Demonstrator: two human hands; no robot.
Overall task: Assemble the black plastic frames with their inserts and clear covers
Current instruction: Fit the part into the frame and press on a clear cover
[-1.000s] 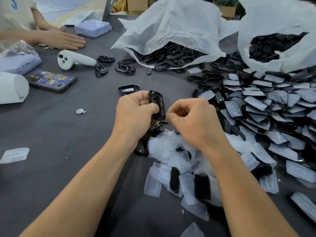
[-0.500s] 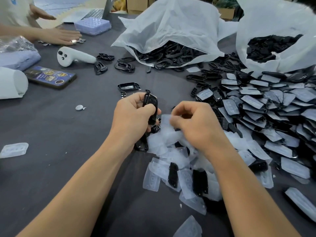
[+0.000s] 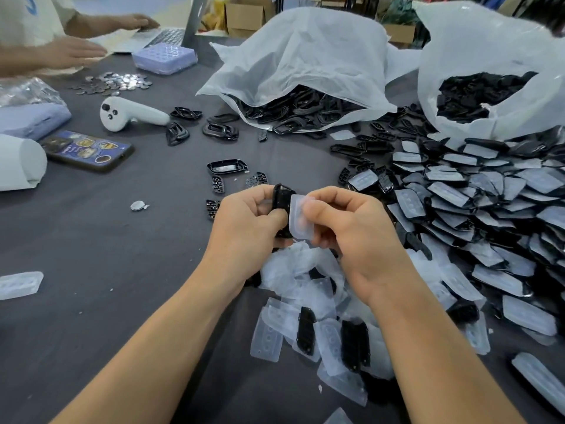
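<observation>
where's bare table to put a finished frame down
The widest bare stretch of dark grey tablecloth lies left of the left hand, bordered by the blue-screened phone, the small silver disc and a lone clear plastic cover. Crowded: the loose clear covers under the hands, and the stacked heap of covered black frames to the right.

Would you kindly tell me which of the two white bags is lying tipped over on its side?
The left bag, its mouth spilling black frames onto the table; the right bag stands open-topped.
</observation>
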